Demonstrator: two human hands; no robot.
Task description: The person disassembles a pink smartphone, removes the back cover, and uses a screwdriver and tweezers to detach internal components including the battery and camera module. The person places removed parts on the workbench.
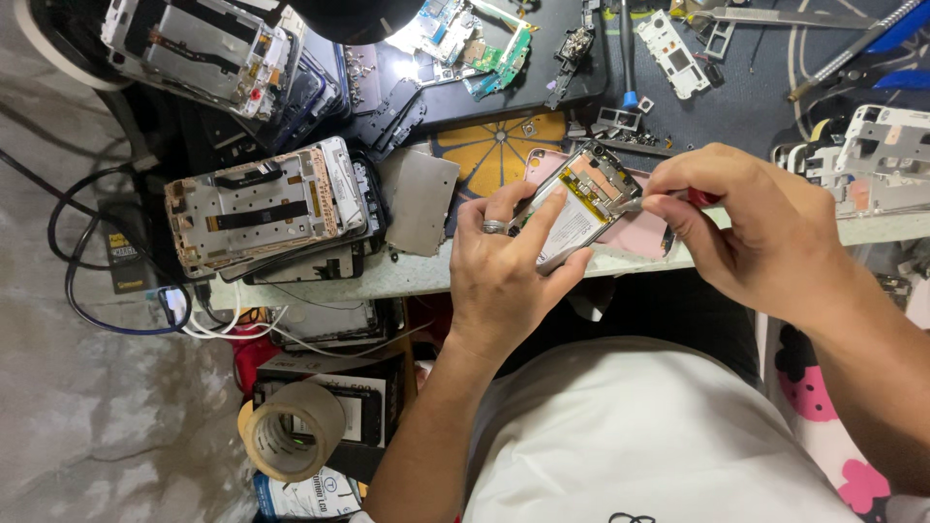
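My left hand (506,263), with a ring on one finger, grips an opened phone (579,199) whose back is off, showing a battery and circuit parts. It is tilted above the table's front edge. My right hand (751,228) pinches a thin metal tool with a red handle (699,198), and its tip touches the phone's upper right side. A pink phone cover (647,232) lies under the phone.
Stacks of stripped phone frames (262,208) sit at the left, a loose grey plate (418,200) beside them. Circuit boards (475,44), screwdrivers and small parts crowd the back. A white frame (882,155) lies at right. A tape roll (291,431) and cables (116,291) sit below the table.
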